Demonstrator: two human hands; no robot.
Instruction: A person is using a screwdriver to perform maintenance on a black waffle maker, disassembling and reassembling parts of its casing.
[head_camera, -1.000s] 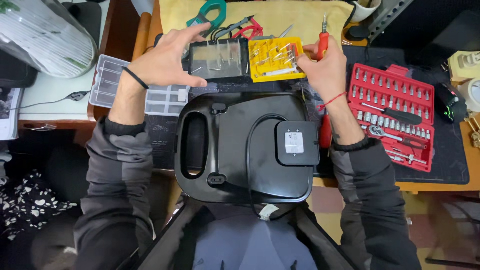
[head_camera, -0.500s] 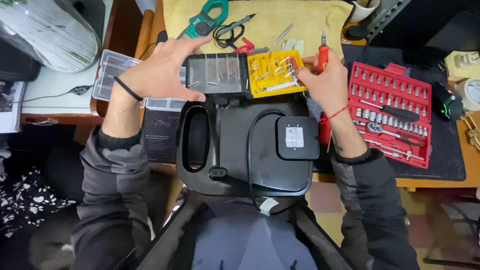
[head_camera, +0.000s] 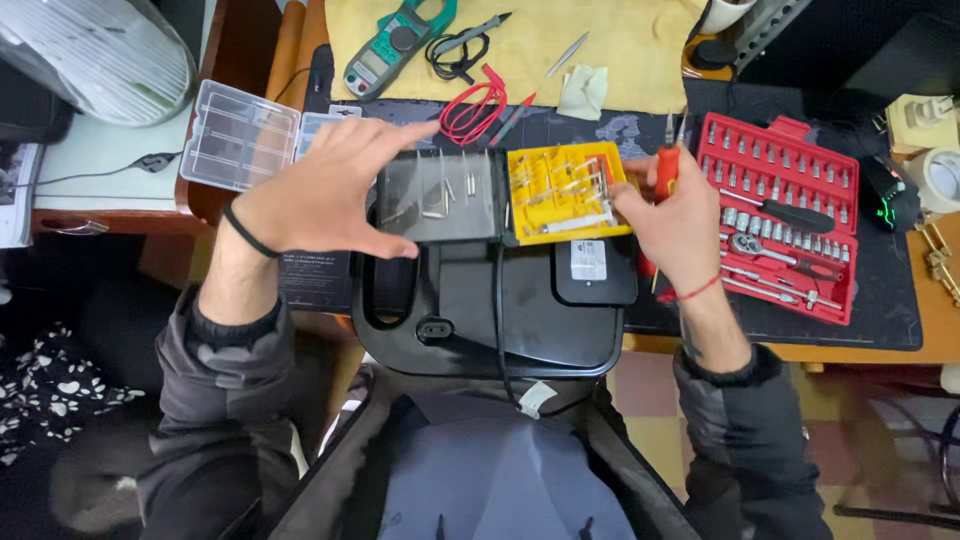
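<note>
A wooden workbench (head_camera: 940, 300) spans the view, most of it covered by a dark work mat (head_camera: 890, 320), with a yellow cloth (head_camera: 620, 60) laid across the far side. On the near edge of the bench, over the person's lap, rests a large black plastic appliance housing (head_camera: 520, 320). To the right lies an open red socket set case (head_camera: 790, 225); at far left a clear plastic dome (head_camera: 95, 55) stands on a white surface beside a clear compartment box (head_camera: 235, 135). On the cloth lie a green clamp meter (head_camera: 390, 50) and red test leads (head_camera: 470, 115).

An open bit case (head_camera: 500, 195), with a yellow tray and a clear lid, sits on the far end of the housing. The left hand (head_camera: 320, 195) is spread open, thumb and fingers bracketing the clear lid's left edge. The right hand (head_camera: 675, 220) is closed around a red-handled screwdriver (head_camera: 666, 170), its fingertips at the yellow tray's right edge.
</note>
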